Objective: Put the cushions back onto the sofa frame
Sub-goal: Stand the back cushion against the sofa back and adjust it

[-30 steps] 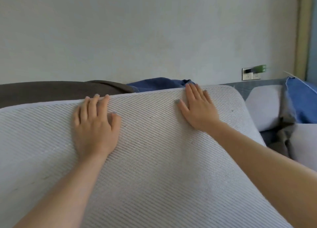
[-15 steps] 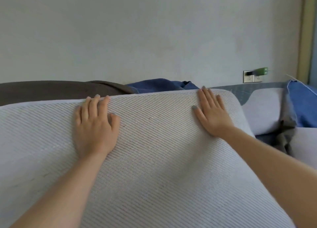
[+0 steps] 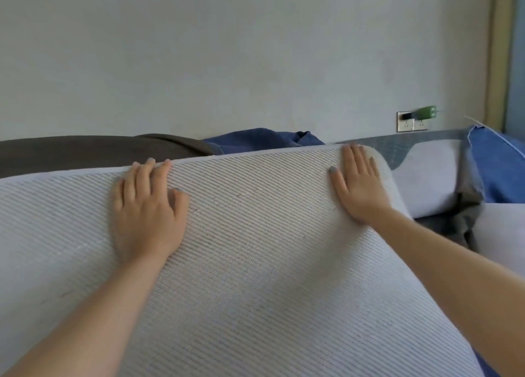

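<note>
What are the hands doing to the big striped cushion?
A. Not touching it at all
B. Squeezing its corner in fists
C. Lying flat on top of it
C: the left hand and right hand both lie flat, fingers straight, on the striped cushion.

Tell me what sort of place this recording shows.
Most likely a home living room: a big striped sofa cushion fills the foreground, with a pale cushion and a blue cover beyond it, and a wall socket on the plain wall.
</note>
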{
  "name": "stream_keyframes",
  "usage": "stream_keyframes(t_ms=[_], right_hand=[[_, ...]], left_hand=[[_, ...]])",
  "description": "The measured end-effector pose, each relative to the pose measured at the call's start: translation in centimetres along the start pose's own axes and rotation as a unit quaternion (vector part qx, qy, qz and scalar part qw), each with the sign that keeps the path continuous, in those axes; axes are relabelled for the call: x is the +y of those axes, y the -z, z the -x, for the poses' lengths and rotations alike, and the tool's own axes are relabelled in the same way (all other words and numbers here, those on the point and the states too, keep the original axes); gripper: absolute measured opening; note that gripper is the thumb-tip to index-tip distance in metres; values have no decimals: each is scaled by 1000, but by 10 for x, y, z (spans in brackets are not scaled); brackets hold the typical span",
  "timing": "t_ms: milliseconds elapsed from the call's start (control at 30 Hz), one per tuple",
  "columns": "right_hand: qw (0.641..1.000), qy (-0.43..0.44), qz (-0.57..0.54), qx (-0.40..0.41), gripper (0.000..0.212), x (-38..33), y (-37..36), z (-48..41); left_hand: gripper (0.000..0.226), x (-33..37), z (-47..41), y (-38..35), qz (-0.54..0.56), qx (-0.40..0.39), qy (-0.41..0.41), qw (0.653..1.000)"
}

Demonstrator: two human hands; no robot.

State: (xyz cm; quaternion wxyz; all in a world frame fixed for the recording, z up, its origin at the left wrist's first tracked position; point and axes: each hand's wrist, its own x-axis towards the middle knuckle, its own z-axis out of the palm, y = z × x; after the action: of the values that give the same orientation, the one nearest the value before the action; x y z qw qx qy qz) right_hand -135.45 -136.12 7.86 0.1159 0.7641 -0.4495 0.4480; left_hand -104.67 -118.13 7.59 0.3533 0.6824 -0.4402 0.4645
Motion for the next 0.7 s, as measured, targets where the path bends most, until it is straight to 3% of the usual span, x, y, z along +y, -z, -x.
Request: stream_keyframes(t_ms=[33, 100, 200, 333, 367, 467, 600, 700], right_hand=[[999, 1, 4, -44, 79, 4, -1, -6], [999, -17, -17, -39, 76, 9, 15, -28], [992, -45, -38, 109, 71, 12, 19, -17], [998, -57, -26, -31, 80, 26, -4, -5], [996, -74, -52, -19, 78, 29, 4, -12], [980, -120, -95, 126, 71, 24, 13, -1], [990, -104, -93, 18, 80, 28, -8, 26], [968, -148, -153, 131, 76, 31, 9, 26]], left_hand=[[56, 1, -1, 0, 3, 0, 2, 1000], [57, 0, -2, 0, 9, -1, 5, 1000], [59, 0, -2, 0, 7, 4, 2, 1000], [58, 3, -1, -1, 11, 13, 3, 1000], [59, 3, -2, -1, 15, 13, 3, 1000], [59, 0, -2, -3, 19, 13, 8, 1000], [58, 3, -1, -3, 17, 14, 4, 1000], [58, 0, -2, -4, 16, 21, 2, 1000]])
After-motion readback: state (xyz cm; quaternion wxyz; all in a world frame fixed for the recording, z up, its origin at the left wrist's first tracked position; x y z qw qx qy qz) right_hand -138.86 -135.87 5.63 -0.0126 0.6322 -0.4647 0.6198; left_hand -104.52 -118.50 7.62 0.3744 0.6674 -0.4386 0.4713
